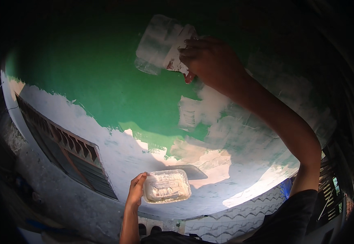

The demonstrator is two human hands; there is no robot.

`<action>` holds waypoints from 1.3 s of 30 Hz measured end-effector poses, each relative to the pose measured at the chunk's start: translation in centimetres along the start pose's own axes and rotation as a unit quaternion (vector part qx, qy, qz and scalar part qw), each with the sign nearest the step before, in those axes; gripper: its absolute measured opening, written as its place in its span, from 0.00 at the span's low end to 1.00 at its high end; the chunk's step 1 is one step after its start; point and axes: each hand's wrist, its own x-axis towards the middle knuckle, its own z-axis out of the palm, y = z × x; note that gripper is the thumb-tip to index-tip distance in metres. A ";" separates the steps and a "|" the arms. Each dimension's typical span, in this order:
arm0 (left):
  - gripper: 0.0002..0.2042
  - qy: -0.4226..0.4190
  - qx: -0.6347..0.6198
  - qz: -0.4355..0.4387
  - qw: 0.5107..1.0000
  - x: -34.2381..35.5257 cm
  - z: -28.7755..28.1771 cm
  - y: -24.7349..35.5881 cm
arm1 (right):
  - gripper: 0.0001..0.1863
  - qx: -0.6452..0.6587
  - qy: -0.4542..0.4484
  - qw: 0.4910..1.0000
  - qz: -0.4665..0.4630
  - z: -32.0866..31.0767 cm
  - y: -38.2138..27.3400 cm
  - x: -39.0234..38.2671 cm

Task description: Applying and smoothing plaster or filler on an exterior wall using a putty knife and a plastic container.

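The person's two hands are well apart. The right arm is raised and reaches up from the right side, bent at the elbow, the forearm slanting up and inward to the wall. The right hand [207,57] is closed on a scraper [178,51], its fingers curled over the tool's near side. The scraper is up at the green wall [87,65], its face caked with white and a reddish part showing at the lower end. The left hand [134,188] is low, its forearm nearly upright, the thumb and fingers pinching the left side of a tub [164,201]. That tub is clear plastic, rectangular with rounded corners, and tilted so that its inside shows white paste [166,188], ridged and smeared.

The green paint looks smooth, while the white coat [120,158] below has ragged edges and streaky, overlapping strokes. A thin, cloudy patch [156,38] lies just left of the scraper. At lower left is a slatted window [73,162]; wavy-patterned tiles [221,219] run along the bottom.
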 end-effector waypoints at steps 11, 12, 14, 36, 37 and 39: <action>0.17 0.017 -0.011 -0.004 1.000 -0.2 -0.6 0.9 | 0.21 0.005 -0.127 0.987 0.099 -5.3 1.4 -12.2; 0.17 0.010 -0.004 -0.001 1.000 -0.1 -0.7 1.0 | 0.21 0.004 -0.128 0.987 0.100 -5.8 1.3 -13.0; 0.17 0.003 0.004 0.001 1.000 0.0 -0.6 0.9 | 0.21 0.012 -0.116 0.987 0.107 -6.4 1.1 -14.0; 0.16 -0.012 0.002 -0.017 1.000 0.6 0.5 0.1 | 0.14 0.082 -0.114 0.987 0.082 -0.8 -3.4 -12.6; 0.17 -0.007 0.005 -0.020 1.000 0.7 0.5 0.1 | 0.14 0.082 -0.115 0.987 0.082 -1.5 -3.3 -13.4; 0.17 -0.020 0.004 -0.020 1.000 1.1 0.4 -0.2 | 0.18 0.073 -0.167 0.980 0.079 -3.1 -3.0 -14.7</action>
